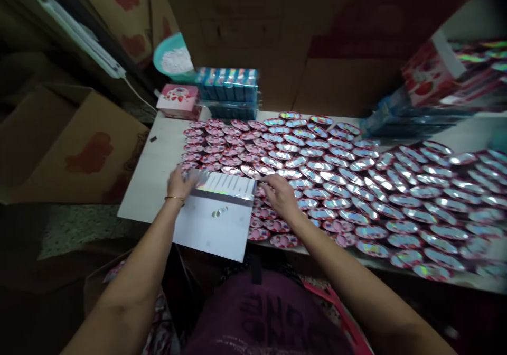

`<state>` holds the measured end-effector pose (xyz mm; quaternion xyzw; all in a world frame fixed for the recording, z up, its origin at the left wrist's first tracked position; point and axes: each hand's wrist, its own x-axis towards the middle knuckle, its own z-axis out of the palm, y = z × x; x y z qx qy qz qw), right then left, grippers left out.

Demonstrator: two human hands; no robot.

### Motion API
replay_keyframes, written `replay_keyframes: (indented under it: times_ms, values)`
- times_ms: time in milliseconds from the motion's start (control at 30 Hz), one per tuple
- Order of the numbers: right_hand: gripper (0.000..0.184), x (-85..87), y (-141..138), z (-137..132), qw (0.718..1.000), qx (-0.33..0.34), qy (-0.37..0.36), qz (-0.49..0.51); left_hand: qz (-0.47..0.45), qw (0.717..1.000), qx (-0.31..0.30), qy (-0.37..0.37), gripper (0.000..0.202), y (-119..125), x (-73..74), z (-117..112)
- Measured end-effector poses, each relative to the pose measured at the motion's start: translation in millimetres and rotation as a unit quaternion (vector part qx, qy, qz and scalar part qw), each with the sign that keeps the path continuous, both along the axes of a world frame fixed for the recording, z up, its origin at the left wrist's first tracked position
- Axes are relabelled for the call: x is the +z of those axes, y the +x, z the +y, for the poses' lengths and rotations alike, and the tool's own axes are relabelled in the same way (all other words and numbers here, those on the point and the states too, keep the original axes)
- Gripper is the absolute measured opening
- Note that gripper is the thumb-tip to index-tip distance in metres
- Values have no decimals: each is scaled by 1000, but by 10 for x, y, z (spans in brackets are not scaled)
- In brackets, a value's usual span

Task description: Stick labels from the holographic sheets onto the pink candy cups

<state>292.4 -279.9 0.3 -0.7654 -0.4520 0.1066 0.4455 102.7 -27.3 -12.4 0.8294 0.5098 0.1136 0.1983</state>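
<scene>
A white sheet with a holographic strip along its top (216, 215) lies at the near edge of the white table (152, 180), overhanging it toward me. My left hand (179, 184), with a bangle on the wrist, rests at the sheet's top left corner, fingers curled at the strip. My right hand (279, 194) lies palm down at the sheet's right edge, fingers bent over the small oval pink and holographic lids (317, 170). Several rows of these lids, overlapping, cover most of the table. A few small foil scraps (219, 212) sit on the sheet.
A pink strawberry-print box (178, 100) and a stack of blue packs (229, 92) stand at the back. A teal bowl (172, 56) sits behind them. More printed packs (447, 80) pile at the right. An open cardboard box (67, 138) is on the left.
</scene>
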Motion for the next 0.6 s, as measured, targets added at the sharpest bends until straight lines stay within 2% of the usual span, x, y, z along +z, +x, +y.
replay_keyframes:
  times_ms: [67,133,200,267,333,433,600]
  values:
    - [22,8,-138,538,997,55,-43,-41,0,999,-13,-38,62,-104,-186,122]
    - [26,-46,-287,999,987,90,-107,-76,-43,997,-3,-58,64,-180,-358,112]
    - [29,-154,-436,1340,975,107,-171,-96,-115,989,25,-90,66,-238,-482,51]
    - [27,-291,-577,1545,965,116,-211,-106,-194,971,53,-129,64,-275,-548,-15]
    - [24,-423,-703,1629,962,118,-215,-121,-265,947,69,-165,58,-289,-561,-73]
    - [28,-563,-835,1606,961,112,-195,-162,-336,916,72,-208,52,-277,-527,-146]
    - [38,-653,-869,1437,959,112,-169,-200,-370,892,98,-242,51,-230,-470,-212]
